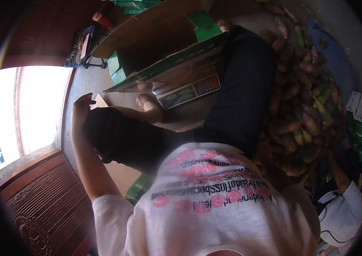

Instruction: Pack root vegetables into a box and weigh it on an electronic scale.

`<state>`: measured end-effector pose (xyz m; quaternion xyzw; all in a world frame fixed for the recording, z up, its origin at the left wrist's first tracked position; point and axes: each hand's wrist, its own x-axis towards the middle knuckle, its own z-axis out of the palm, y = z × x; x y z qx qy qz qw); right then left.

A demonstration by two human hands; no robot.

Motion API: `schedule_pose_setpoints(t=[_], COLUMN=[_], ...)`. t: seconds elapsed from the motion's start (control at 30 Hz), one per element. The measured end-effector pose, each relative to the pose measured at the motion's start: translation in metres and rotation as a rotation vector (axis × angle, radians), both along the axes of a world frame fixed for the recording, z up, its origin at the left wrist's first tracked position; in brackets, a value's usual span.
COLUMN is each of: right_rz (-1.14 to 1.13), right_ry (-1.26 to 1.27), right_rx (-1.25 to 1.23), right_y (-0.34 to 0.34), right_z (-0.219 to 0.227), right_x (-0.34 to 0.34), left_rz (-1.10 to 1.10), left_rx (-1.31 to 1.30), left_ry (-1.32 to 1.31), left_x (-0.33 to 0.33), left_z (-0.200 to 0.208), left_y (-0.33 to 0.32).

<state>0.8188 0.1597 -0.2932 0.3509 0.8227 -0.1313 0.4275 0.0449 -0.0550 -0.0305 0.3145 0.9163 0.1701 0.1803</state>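
Note:
My left hand (83,107) is raised beside my bent left knee, with its fingers apart and nothing visible in them. A small pale cardboard flap (99,101) lies just beyond its fingertips. On the right, a large heap of elongated reddish-brown and yellow-green produce (306,113) lies beside my right leg; I cannot make out its exact kind. My right hand does not show; that side is in deep shadow by the heap. Between my legs stands a digital scale (187,93) with lit displays, partly under the edge of an open cardboard box (164,70) with green flaps.
Another person in a white shirt (345,215) reaches an arm toward the heap at lower right. White-and-green cartons (360,113) are stacked at the right edge. A small folding stool (80,48) and a red bottle (102,19) stand far left, near a bright doorway (34,106).

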Motion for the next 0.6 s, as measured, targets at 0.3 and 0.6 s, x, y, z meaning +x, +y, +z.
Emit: schedule_pose_setpoints(t=[0.3, 0.6], right_rz=[-0.313, -0.338], right_ry=[0.120, 0.810], right_rx=[0.118, 0.779], right_y=[0.052, 0.260], right_z=[0.098, 0.263], right_x=[-0.022, -0.059], left_rz=[-0.054, -0.257], left_rx=[0.128, 0.384], left_ry=[0.151, 0.151], left_x=[-0.023, -0.007], left_z=[0.002, 0.064], left_y=[0.012, 0.148])
